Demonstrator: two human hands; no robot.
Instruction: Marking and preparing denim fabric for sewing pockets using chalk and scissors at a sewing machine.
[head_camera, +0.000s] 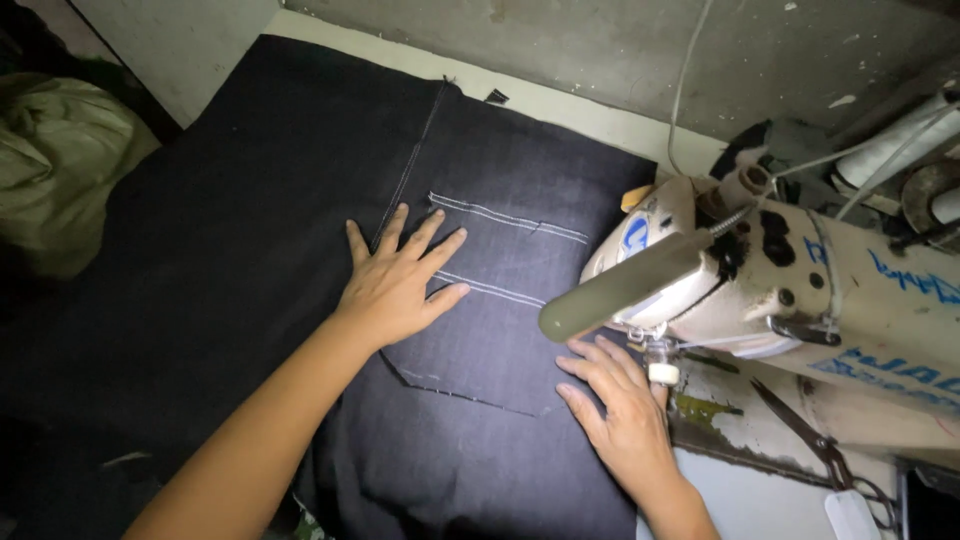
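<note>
A large piece of dark denim lies spread over the sewing table, with a pocket patch showing pale stitch lines on top. My left hand lies flat, fingers spread, on the left edge of the pocket patch. Flat on the denim too is my right hand, at the patch's lower right corner, just below the sewing machine head. Neither hand grips anything.
The worn cream sewing machine fills the right side, with a grey lamp tube sticking out toward the cloth. Scissors lie on the table at lower right. A greenish bundle sits at far left. A concrete wall runs along the back.
</note>
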